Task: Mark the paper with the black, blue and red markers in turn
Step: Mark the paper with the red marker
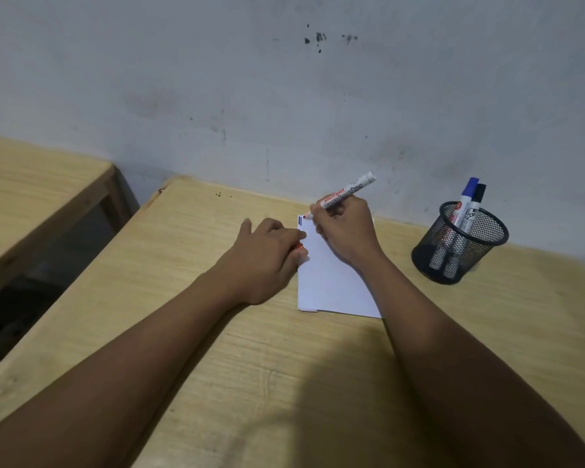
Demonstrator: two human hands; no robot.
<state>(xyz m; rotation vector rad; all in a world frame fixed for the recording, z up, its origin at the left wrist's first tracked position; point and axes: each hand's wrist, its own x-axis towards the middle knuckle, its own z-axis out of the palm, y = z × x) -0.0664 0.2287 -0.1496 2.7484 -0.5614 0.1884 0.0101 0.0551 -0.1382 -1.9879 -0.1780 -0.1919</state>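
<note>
A white sheet of paper (331, 282) lies on the wooden table (190, 332). My right hand (347, 231) grips the red marker (343, 194), uncapped, with its red tip touching the paper's far left corner. Two short dark lines (300, 223) sit just below the tip. My left hand (267, 255) rests on the paper's left edge, fingers curled around a small red cap (299, 246) that only partly shows. The blue marker (466, 197) and the black marker (477, 206) stand capped in a black mesh cup (460, 244) to the right.
A stained grey wall (284, 96) rises right behind the table. A second wooden table (31, 197) stands to the left across a dark gap. The mesh cup sits near the wall, right of the paper.
</note>
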